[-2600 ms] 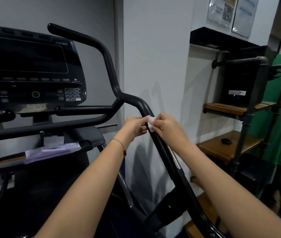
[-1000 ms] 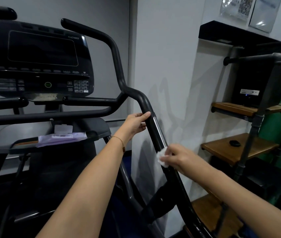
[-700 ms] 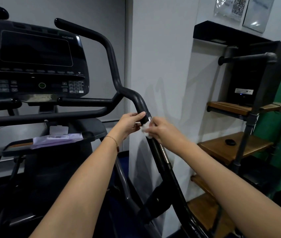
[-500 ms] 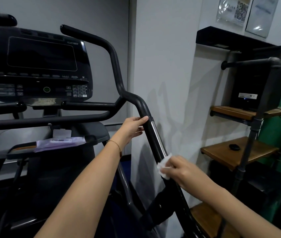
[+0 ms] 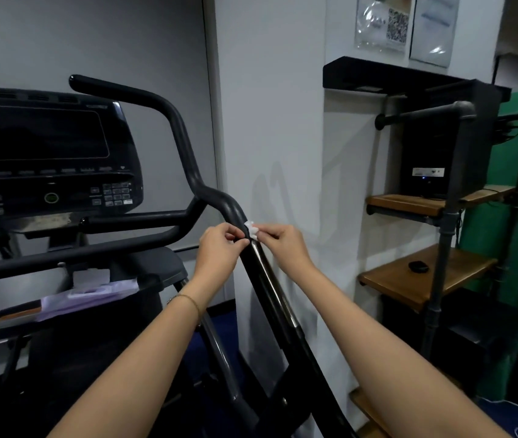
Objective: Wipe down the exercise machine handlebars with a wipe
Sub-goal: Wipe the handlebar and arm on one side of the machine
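White wall [image 5: 270, 121] is filling the background, with the black exercise machine [image 5: 46, 159] standing against it on the left and a pipe rack [image 5: 409, 279] with wooden shelves on the right. The right hand [image 5: 286, 245] is pressing the wipe [image 5: 251, 229] onto the handlebar [image 5: 234, 210] just below its bend. It has come back up from the lower stretch of the bar by the silver strip, where it was half a second ago. Its thumb and forefinger are pinching the small crumpled white wipe, and the other fingers are curling in behind.

The left hand [image 5: 219, 251] is staying at the same spot on the bar, just opposite. Its fingers are no longer lying long over the top; they are curling in, with the tips closing on the bar's left side, close to the wipe. A thin bracelet [image 5: 188, 300] is sitting on that wrist. The two hands are almost meeting across the bar, much as they were 0.7 seconds ago.

A lilac pack of wipes [image 5: 87, 295] is lying along the near edge of the machine's tray [image 5: 162, 267], unmoved. On the rack, a black box [image 5: 434, 153] is sitting at the back of the upper shelf, and a small dark thing [image 5: 415, 266] is lying near the far edge of the middle shelf. Green cloth [image 5: 510, 216] is hanging at the right.
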`<state>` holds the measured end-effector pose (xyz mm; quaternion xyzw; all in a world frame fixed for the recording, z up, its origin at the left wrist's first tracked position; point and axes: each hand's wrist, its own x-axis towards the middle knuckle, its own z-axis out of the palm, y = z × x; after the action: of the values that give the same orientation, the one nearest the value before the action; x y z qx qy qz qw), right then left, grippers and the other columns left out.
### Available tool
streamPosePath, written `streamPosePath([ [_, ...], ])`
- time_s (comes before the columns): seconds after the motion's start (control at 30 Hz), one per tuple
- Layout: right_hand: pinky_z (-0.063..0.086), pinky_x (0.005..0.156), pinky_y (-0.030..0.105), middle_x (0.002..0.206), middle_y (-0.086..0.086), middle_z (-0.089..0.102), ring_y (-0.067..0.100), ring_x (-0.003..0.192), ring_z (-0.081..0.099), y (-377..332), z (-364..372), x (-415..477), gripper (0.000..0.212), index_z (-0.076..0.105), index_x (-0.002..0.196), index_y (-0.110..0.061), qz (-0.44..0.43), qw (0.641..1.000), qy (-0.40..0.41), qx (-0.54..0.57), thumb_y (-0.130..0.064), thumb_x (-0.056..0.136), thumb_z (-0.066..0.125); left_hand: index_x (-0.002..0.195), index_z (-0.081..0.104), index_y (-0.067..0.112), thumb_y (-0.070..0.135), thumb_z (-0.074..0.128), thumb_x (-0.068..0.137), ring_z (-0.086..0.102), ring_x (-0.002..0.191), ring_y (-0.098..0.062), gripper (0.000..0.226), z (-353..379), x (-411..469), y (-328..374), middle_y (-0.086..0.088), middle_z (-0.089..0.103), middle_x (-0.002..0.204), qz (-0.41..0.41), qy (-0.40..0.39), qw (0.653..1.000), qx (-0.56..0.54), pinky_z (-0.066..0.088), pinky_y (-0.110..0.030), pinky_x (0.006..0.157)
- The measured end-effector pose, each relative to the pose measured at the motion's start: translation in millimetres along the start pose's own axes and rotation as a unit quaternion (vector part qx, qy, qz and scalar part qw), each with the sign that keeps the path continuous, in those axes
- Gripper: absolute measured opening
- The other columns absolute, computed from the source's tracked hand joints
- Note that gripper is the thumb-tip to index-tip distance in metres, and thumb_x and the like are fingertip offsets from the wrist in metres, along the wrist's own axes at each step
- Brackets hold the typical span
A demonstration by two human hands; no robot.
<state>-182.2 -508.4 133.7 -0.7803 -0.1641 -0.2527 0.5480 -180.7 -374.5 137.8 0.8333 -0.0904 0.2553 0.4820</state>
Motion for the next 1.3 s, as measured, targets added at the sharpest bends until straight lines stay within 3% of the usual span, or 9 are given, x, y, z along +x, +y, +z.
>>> streamPosePath([
  [0.13,0.051,0.092,0.031,0.093,0.013,0.072,0.014,0.088,0.067,16,-16,-17,0.019,0.071,0.100,0.000,0.046,0.998,-0.031,0.023,-0.006,0.083,0.066,0.078,0.058,0.020,0.013,0.071,0.080,0.057,0.078,-0.016,0.015,-1,6,0,0.001,0.058,0.080,-0.017,-0.016,1.000,-0.012,0.047,-0.024,0.068],
  [0.23,0.050,0.087,0.032,0.077,0.011,0.070,0.007,0.070,0.064,21,-29,-24,0.014,0.072,0.093,0.000,0.069,0.994,-0.080,-0.013,-0.005,0.081,0.067,0.073,0.055,0.024,0.011,0.073,0.078,0.058,0.080,-0.017,0.023,-3,13,0,0.003,0.056,0.074,-0.062,-0.038,0.996,-0.044,0.054,-0.036,0.083],
  [0.4,0.051,0.094,0.036,0.097,0.025,0.069,0.031,0.098,0.066,4,-16,-16,0.021,0.068,0.102,0.005,0.077,0.995,-0.048,0.035,-0.002,0.084,0.063,0.074,0.055,0.022,0.007,0.072,0.079,0.057,0.080,-0.017,0.024,-5,14,2,0.002,0.058,0.075,-0.075,-0.060,0.994,-0.059,0.051,-0.036,0.086],
  [0.53,0.049,0.086,0.035,0.090,0.017,0.070,0.028,0.089,0.066,17,-26,-58,0.018,0.072,0.098,-0.004,0.049,0.994,-0.050,-0.084,-0.011,0.083,0.067,0.071,0.054,0.023,0.006,0.072,0.079,0.055,0.074,-0.015,0.026,-3,13,0,0.004,0.053,0.069,-0.080,-0.053,0.992,-0.076,0.048,-0.033,0.080],
  [0.73,0.038,0.077,0.005,0.089,0.002,0.064,0.017,0.088,0.062,31,-46,-131,0.020,0.072,0.103,-0.008,0.008,0.974,-0.080,-0.213,-0.011,0.084,0.066,0.071,0.054,0.022,0.005,0.073,0.077,0.050,0.065,-0.012,0.026,-4,12,-2,0.003,0.049,0.067,-0.077,-0.059,0.991,-0.096,0.043,-0.030,0.073],
  [1.0,0.039,0.088,0.018,0.111,0.007,0.064,0.020,0.104,0.058,0,-3,-34,0.021,0.070,0.107,-0.009,-0.088,0.967,-0.005,-0.238,-0.012,0.090,0.057,0.071,0.056,0.023,0.009,0.075,0.076,0.051,0.069,-0.016,0.024,-6,15,-2,0.003,0.052,0.067,-0.069,-0.065,0.993,-0.071,0.045,-0.029,0.072],
  [1.13,0.053,0.074,0.040,0.097,0.007,0.061,0.024,0.091,0.056,14,-10,-72,0.013,0.067,0.092,-0.017,-0.211,0.931,-0.036,-0.295,-0.008,0.085,0.060,0.073,0.058,0.023,0.012,0.075,0.077,0.054,0.075,-0.017,0.021,-8,13,-2,0.000,0.055,0.074,-0.054,-0.063,0.995,-0.059,0.048,-0.031,0.074],
  [1.2,0.054,0.054,0.034,0.091,0.005,0.062,0.020,0.087,0.050,26,-20,-116,0.011,0.066,0.089,-0.014,-0.301,0.867,-0.084,-0.389,-0.009,0.081,0.061,0.081,0.062,0.017,0.013,0.073,0.078,0.053,0.072,-0.013,0.013,-10,11,-1,0.003,0.053,0.073,-0.036,-0.065,0.996,-0.047,0.047,-0.025,0.069],
  [1.3,0.053,0.053,0.027,0.085,0.001,0.064,0.018,0.083,0.058,25,-32,-135,0.028,0.070,0.082,-0.013,-0.362,0.785,-0.168,-0.474,-0.019,0.082,0.043,0.088,0.066,0.012,0.013,0.070,0.082,0.051,0.066,-0.004,0.007,-17,11,4,0.006,0.054,0.070,0.013,-0.060,0.998,-0.006,0.040,-0.013,0.059],
])
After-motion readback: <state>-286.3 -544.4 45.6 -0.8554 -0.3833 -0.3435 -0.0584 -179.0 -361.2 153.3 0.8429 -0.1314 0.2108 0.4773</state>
